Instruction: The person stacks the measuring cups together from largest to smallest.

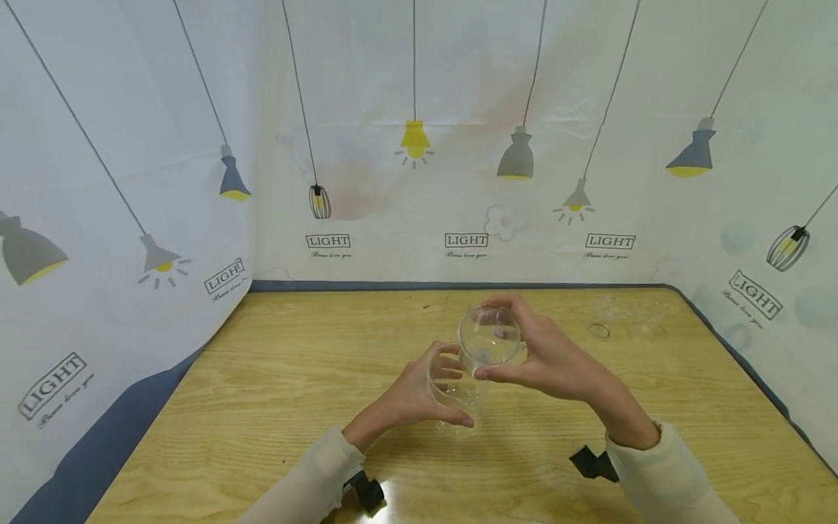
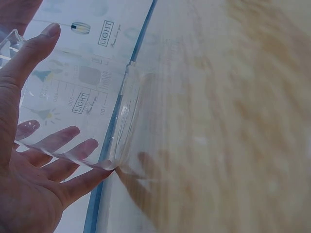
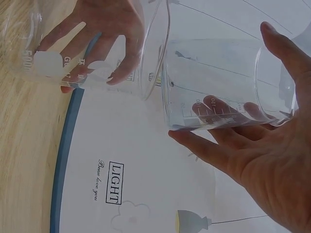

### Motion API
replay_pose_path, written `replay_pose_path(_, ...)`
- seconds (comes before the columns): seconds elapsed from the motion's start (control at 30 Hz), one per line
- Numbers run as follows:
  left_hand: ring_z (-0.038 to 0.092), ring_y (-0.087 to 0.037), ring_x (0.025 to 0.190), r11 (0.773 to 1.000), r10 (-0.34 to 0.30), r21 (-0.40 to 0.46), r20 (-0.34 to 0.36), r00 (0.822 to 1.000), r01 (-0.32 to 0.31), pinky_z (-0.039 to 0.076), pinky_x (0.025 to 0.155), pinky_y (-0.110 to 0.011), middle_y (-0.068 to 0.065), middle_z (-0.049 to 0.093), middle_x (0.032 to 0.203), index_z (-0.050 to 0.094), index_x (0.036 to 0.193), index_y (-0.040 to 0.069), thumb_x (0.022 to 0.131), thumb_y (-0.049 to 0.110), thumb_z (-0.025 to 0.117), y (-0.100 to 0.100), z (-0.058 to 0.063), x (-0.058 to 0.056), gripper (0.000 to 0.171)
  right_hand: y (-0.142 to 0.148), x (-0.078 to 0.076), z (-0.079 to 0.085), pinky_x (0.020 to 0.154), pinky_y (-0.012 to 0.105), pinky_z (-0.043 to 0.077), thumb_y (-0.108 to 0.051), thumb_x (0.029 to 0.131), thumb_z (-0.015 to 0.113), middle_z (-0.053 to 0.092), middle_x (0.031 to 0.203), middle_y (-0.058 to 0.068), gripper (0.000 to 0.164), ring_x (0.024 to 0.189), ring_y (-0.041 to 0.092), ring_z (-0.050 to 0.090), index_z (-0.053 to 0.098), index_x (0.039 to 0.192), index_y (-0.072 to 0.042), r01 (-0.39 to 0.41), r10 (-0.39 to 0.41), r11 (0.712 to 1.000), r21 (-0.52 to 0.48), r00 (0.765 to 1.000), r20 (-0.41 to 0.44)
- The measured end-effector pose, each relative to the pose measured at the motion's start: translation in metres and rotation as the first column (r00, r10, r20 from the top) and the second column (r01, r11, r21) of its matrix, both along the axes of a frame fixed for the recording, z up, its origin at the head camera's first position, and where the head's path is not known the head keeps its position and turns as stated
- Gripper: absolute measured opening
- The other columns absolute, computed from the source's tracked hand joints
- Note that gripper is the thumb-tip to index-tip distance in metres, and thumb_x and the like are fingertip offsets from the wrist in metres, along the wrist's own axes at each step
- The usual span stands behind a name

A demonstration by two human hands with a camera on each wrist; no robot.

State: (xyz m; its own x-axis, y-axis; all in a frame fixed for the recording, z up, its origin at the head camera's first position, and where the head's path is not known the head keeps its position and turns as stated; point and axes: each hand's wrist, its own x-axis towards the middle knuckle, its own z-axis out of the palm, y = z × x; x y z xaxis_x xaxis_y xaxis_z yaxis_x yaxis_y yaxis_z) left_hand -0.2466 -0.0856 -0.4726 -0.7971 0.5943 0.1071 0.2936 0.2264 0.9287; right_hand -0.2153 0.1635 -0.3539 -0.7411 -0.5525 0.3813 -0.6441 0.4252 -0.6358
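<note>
My left hand (image 1: 419, 389) holds a large clear glass beaker (image 3: 109, 77) with white printed markings, thumb on one side and spread fingers on the other. In the left wrist view that hand (image 2: 36, 194) curves around the see-through beaker wall (image 2: 63, 97). My right hand (image 1: 550, 356) grips a smaller clear graduated beaker (image 1: 489, 342) between thumb and fingers, its round end facing the head camera. The right wrist view has the smaller beaker's base (image 3: 167, 97) right at the larger one's rim (image 3: 158, 53); whether they touch I cannot tell.
More clear glassware (image 1: 599, 330) stands on the wooden table (image 1: 294, 349) at the back right, its outlines faint. Lamp-printed white sheets (image 1: 380, 204) close off the back and both sides. Black devices (image 1: 594, 463) sit at both wrists.
</note>
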Motion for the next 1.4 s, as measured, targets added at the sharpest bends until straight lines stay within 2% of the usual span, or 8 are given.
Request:
replay_pose_path(0.37,0.061,-0.034,0.133,1.0,-0.001,-0.006,0.013,1.0,0.001,0.058,0.101,-0.044,-0.007,0.055,0.148,0.037,0.151,0.036,0.071,0.028,0.098,0.0,0.003,0.001,0.1,-0.001,0.001,0.0,0.101,0.053,0.055,-0.032,0.083,0.089,0.063,0.137,0.011,0.081,0.127,0.031,0.064,0.04,0.145,-0.016,-0.011,0.011,1.0,-0.006,1.0,0.013)
replay_pose_path(0.73,0.06,-0.04,0.132,1.0,-0.008,0.01,0.008,1.0,0.008,0.058,0.101,-0.043,-0.013,0.055,0.147,0.037,0.152,0.03,0.071,0.027,0.098,-0.001,0.003,0.001,0.101,-0.005,0.001,-0.001,0.103,0.051,0.055,-0.031,0.081,0.091,0.063,0.137,0.013,0.082,0.125,0.034,0.065,0.041,0.143,-0.013,-0.026,0.026,1.0,-0.017,1.0,0.004)
replay_pose_path(0.87,0.06,-0.039,0.131,1.0,-0.007,0.007,-0.002,1.0,0.007,0.057,0.101,-0.043,-0.013,0.056,0.146,0.038,0.15,0.03,0.071,0.026,0.098,-0.001,0.004,0.001,0.1,-0.007,0.001,-0.002,0.103,0.048,0.056,-0.03,0.08,0.091,0.063,0.137,0.011,0.082,0.126,0.03,0.064,0.041,0.143,-0.011,-0.026,0.026,1.0,-0.017,1.0,-0.004)
replay_pose_path(1.03,0.061,-0.035,0.131,1.0,-0.014,0.003,-0.018,1.0,0.014,0.056,0.103,-0.042,-0.008,0.057,0.146,0.039,0.148,0.033,0.071,0.027,0.098,-0.001,0.003,0.001,0.098,-0.009,0.002,-0.002,0.104,0.048,0.055,-0.028,0.081,0.091,0.062,0.138,0.008,0.082,0.129,0.032,0.062,0.041,0.143,-0.012,-0.044,0.044,0.999,-0.032,0.999,0.012)
replay_pose_path(1.4,0.062,-0.028,0.13,1.0,-0.016,0.008,-0.036,0.999,0.017,0.056,0.103,-0.038,-0.002,0.058,0.145,0.039,0.148,0.034,0.071,0.029,0.098,-0.002,0.003,0.0,0.097,-0.012,0.002,-0.002,0.102,0.048,0.057,-0.029,0.08,0.091,0.061,0.136,0.009,0.083,0.126,0.031,0.064,0.04,0.143,-0.012,-0.063,0.064,0.997,-0.039,0.997,0.035)
